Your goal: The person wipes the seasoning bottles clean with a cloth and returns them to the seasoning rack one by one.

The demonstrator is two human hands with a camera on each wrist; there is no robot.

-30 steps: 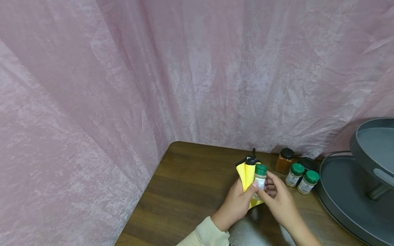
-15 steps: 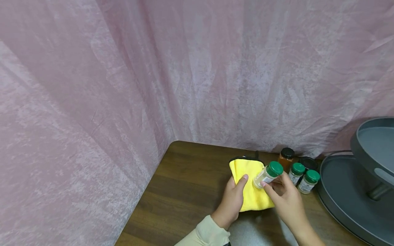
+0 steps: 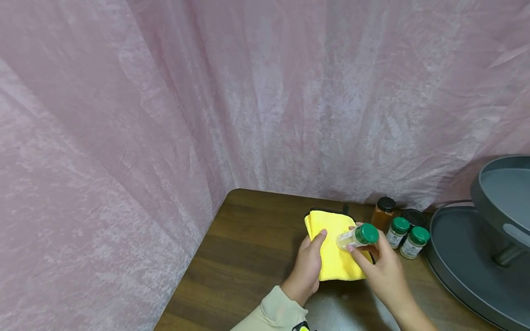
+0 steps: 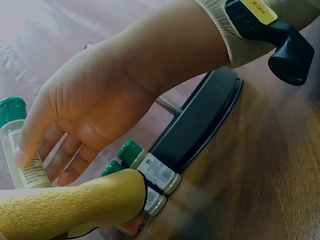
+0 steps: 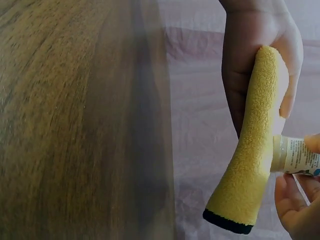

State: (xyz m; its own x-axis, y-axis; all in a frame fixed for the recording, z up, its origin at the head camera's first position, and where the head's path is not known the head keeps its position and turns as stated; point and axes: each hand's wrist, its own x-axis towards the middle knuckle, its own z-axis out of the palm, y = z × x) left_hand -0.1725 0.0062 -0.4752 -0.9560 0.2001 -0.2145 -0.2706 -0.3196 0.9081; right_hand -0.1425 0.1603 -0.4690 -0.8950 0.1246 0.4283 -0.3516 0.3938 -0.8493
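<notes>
My left hand [image 3: 307, 266] holds a folded yellow cloth [image 3: 334, 265] with black edging, thumb on its upper face. The right hand [image 3: 388, 273] pinches a spice jar [image 3: 349, 239] with a green lid, near the label. The jar is tilted, lid toward the right, above the cloth in the head view. In the right wrist view the jar's base [image 5: 280, 154] meets the cloth's face [image 5: 252, 135]. The left wrist view shows the right thumb across the jar's label [image 4: 31, 167], while the cloth [image 4: 75, 202] hides its bottom.
Two green-lidded spice jars [image 3: 411, 246], an orange-brown jar with a black lid [image 3: 383, 216] and another black-lidded jar [image 3: 414, 218] stand at the back right. Beside them is a dark grey two-tier round stand [image 3: 455, 266]. Pink curtain [image 3: 269, 115] hangs behind the wooden table [image 3: 232, 257].
The cloth, earlier bunched around the upright jar, has been spread flatter in the left hand. The right hand has tipped the jar over, lid to the right.
</notes>
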